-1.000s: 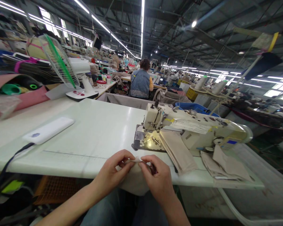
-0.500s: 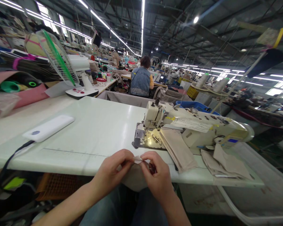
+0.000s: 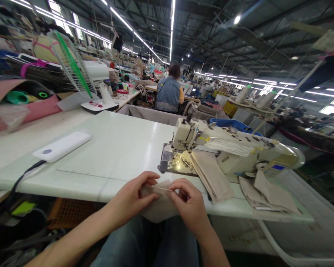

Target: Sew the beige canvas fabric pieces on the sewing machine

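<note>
My left hand point(image 3: 130, 198) and my right hand point(image 3: 189, 205) both pinch the top edge of a small beige fabric piece point(image 3: 158, 205) at the front edge of the white table point(image 3: 119, 148). The fabric hangs down over my lap between the two hands. A cream sewing machine point(image 3: 228, 148) stands just beyond my right hand, with its needle plate point(image 3: 178, 163) lit. A folded stack of beige fabric point(image 3: 211, 176) lies beside the needle plate.
More beige pieces point(image 3: 267, 191) lie at the table's right end. A white power bank point(image 3: 61, 146) with a dark cable lies at the left. A desk fan point(image 3: 83, 79) stands behind it. A person in a denim vest point(image 3: 168, 94) sits with their back to me.
My hands have moved slightly apart along the fabric's top edge, and more of the piece now shows between them. The view has shifted a little.
</note>
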{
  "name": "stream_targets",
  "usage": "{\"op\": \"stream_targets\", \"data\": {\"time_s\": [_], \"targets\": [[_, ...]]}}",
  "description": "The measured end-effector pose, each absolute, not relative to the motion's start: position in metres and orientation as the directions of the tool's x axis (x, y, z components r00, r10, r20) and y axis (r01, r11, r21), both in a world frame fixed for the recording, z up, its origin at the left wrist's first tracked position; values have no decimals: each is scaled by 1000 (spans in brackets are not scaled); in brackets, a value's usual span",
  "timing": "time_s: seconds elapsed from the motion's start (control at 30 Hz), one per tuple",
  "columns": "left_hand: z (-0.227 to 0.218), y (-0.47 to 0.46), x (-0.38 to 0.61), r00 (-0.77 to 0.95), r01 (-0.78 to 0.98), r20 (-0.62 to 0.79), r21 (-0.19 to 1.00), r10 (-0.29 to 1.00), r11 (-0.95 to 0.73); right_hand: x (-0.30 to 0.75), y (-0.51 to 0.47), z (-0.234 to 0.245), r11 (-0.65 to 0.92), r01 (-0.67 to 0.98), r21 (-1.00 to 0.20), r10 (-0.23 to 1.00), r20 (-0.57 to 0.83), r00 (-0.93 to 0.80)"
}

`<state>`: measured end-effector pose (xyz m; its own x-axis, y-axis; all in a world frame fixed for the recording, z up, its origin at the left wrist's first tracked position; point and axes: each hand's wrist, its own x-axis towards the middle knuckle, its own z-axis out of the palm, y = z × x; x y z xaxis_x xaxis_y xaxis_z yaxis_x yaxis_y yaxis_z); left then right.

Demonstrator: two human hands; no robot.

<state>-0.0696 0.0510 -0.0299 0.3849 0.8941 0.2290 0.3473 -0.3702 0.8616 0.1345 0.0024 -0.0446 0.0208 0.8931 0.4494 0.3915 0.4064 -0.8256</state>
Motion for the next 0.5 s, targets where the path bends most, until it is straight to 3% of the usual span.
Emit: {"op": "stream_targets", "data": {"time_s": [0.17,0.37,0.5], "targets": [[-23,52,-76,407,361,78,902,910,-238,139,3,-42,344,297,-891,927,373,46],[-21,53,-80,444,446,103,836,890,-319,139,5,-43,265,241,-934,954,290,78],[-19,53,-79,428,454,52,851,902,-264,138,3,-41,240,242,-940,957,271,101]]}}
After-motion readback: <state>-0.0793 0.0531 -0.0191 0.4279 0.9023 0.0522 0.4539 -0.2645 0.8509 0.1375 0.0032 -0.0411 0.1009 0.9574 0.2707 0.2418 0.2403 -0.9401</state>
